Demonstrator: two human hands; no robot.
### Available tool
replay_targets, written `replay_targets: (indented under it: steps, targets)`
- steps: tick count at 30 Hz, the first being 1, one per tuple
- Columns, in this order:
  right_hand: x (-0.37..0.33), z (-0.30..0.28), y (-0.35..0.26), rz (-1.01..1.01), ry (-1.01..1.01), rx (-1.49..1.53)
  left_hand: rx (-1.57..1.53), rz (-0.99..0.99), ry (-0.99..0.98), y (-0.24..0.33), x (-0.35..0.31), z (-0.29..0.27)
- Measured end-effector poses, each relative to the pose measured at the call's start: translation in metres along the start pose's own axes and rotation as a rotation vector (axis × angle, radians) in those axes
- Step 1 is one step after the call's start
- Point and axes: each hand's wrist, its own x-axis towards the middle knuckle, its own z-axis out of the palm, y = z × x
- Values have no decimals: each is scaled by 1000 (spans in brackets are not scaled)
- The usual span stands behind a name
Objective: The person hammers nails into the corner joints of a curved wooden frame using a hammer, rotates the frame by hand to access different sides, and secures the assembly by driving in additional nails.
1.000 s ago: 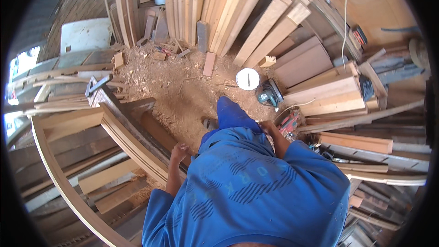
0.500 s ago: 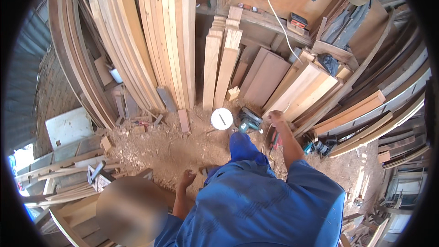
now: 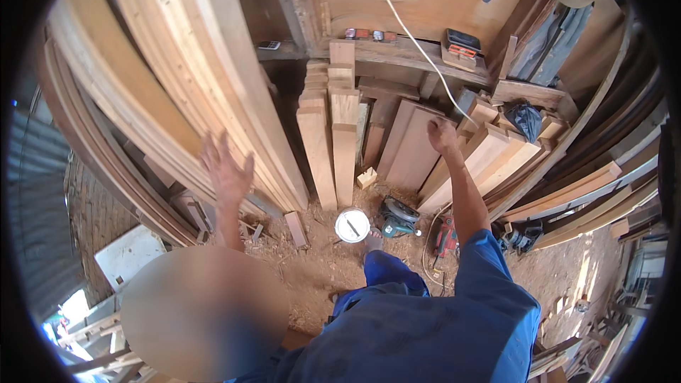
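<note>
My left hand (image 3: pixel 228 170) is open, fingers spread, in front of the tall pale planks (image 3: pixel 213 64) leaning at the left. Whether its fingers touch the wood I cannot tell. My right hand (image 3: pixel 443 136) is closed, raised in front of a pair of wide brown boards (image 3: pixel 408 142). Whatever it may hold is hidden. Just right of it, a white cord (image 3: pixel 418 18) hangs down toward squared pale timbers (image 3: pixel 482 163). Between my hands stand several narrow upright timbers (image 3: pixel 345 138).
On the shavings-strewn floor are a white bucket (image 3: pixel 352 225) with a dark strip across it, a teal power tool (image 3: pixel 399 220) and a red power tool (image 3: pixel 447 237). A black plastic bag (image 3: pixel 525 120) sits on timber ends. A blurred patch covers the lower left.
My left hand has risen from low beside my body to the tall planks, its fingers spreading. My right hand has lifted from the timbers' lower end. The view has shifted.
</note>
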Motion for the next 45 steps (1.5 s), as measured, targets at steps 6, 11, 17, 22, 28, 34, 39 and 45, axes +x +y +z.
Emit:
replay_targets:
  steps: [6,11,17,22,28,34,39,45]
  targets:
    - [121,-57,-8,92,-53,-51,223,3,152,26,185,5]
    - [212,-95,43,204,56,-157,86,-133,537,31,264,61]
    - [292,-115,78,349,119,-281,180,101,786,28,275,83]
    - [349,-92,99,339,-9,-421,162,38,717,33,268,76]
    - [388,-54,146,224,-1,-478,147,61,702,34,272,77]
    - [401,-45,151,133,-98,-575,125,97,726,29,271,79]
    - [392,-47,130,168,-137,-587,136,74,688,39,269,74]
    - [371,-55,125,99,-65,-612,111,72,687,37,268,74]
